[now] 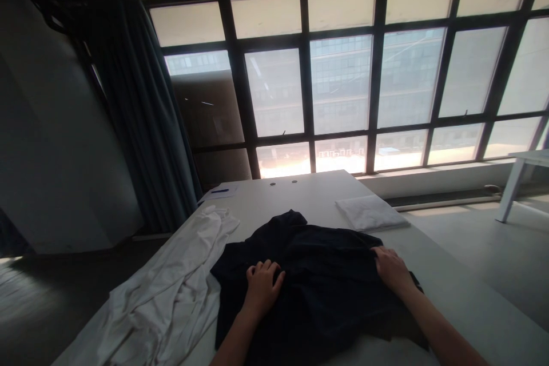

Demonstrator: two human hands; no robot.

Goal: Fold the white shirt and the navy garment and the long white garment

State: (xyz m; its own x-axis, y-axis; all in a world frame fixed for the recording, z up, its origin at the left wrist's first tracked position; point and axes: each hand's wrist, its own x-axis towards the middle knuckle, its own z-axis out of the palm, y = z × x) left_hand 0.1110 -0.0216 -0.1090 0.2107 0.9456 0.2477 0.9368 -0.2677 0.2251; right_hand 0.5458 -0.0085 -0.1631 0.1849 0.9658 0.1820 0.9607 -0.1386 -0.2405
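A crumpled white cloth garment (158,291) lies along the white desk's (300,197) left edge. Mid-desk, toward the near edge, sits a rumpled black cloth garment (317,303). The hands are well apart, both clamped on it: the left hand (262,289) curled into its folds, the right hand (389,269) gripping its right edge, arm angled inward. A folded white cloth (371,213) lies further back, near the desk's right edge.
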